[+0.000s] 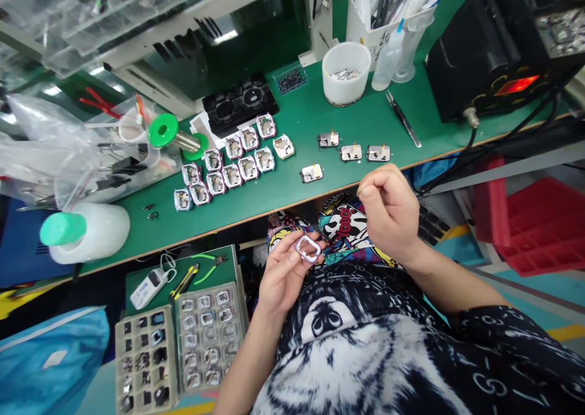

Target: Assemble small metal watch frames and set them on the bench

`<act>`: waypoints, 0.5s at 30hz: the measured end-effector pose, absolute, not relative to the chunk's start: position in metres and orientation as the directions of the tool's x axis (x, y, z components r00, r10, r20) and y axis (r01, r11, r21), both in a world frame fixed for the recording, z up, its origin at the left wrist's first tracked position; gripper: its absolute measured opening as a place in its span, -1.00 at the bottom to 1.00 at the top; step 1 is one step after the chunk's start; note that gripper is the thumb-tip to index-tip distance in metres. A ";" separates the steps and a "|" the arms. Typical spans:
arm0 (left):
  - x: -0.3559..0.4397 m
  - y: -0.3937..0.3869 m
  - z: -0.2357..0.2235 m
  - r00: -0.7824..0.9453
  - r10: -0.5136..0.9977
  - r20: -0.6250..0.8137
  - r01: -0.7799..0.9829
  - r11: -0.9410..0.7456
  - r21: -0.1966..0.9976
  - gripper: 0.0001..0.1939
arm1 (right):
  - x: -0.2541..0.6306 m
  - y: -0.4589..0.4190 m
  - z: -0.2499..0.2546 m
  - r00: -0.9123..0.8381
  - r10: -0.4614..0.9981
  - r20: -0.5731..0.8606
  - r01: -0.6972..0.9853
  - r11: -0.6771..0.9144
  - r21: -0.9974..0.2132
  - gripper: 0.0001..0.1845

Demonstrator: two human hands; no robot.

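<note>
My left hand holds a small rounded-square watch case frame with a pale purple rim, above my lap. My right hand is raised near the table edge with its fingers curled into a pinch; whatever they may hold is too small to make out. Several similar case frames with parts inside stand grouped on the green table. Closer to my right hand lie flat silver modules, one of them a bright screen-like module near the edge and another a grey module.
Tweezers, a white cup and a dropper bottle are at the back right, beside a black soldering station. A solder spool and white bottle stand left. Below are parts trays and cutters.
</note>
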State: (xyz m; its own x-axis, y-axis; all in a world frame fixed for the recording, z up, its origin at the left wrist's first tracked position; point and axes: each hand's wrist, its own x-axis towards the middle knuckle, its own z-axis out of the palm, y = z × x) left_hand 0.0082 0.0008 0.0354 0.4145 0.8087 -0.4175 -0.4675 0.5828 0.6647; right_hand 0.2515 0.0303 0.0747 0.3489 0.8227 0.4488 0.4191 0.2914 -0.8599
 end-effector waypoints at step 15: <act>0.009 0.003 0.032 0.391 0.820 -0.417 -0.484 0.569 0.665 -0.66 | 0.260 0.027 0.087 0.472 0.719 0.509 0.344 0.382 -0.858 -0.76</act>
State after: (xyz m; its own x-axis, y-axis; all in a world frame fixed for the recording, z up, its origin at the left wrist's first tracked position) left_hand 0.0090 0.0028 0.0323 0.3912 0.8203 -0.4172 -0.4839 0.5689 0.6649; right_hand 0.2599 0.0268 0.0866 0.4724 0.7193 0.5094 0.3440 0.3816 -0.8579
